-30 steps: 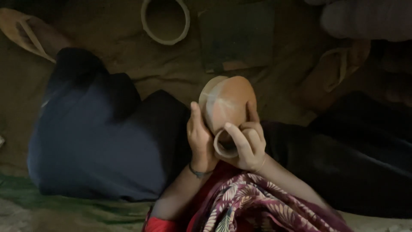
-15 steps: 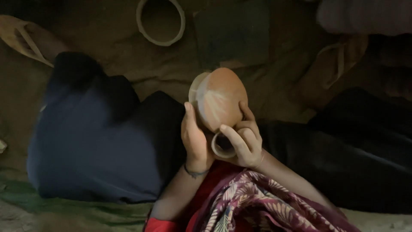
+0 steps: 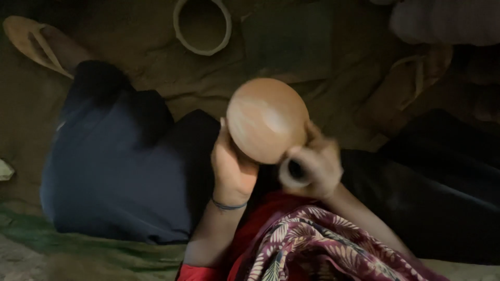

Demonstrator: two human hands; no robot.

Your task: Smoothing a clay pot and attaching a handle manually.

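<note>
I hold a round, brown clay pot in front of me, its rounded bottom turned toward the camera. My left hand cups its lower left side, a thin band on that wrist. My right hand, blurred by motion, presses against the pot's lower right side and grips a small ring-shaped clay piece with a dark opening. My legs in dark blue trousers stretch out beneath the pot.
A pale clay ring lies on the brown sacking ahead. A sandalled foot is at the top left, another sandal at the right. Patterned red cloth covers my lap. Pale bundles sit at the top right.
The pot has turned so its rounded bottom faces the camera instead of its side and rim. My right hand has shifted down and right with the small ring piece.
</note>
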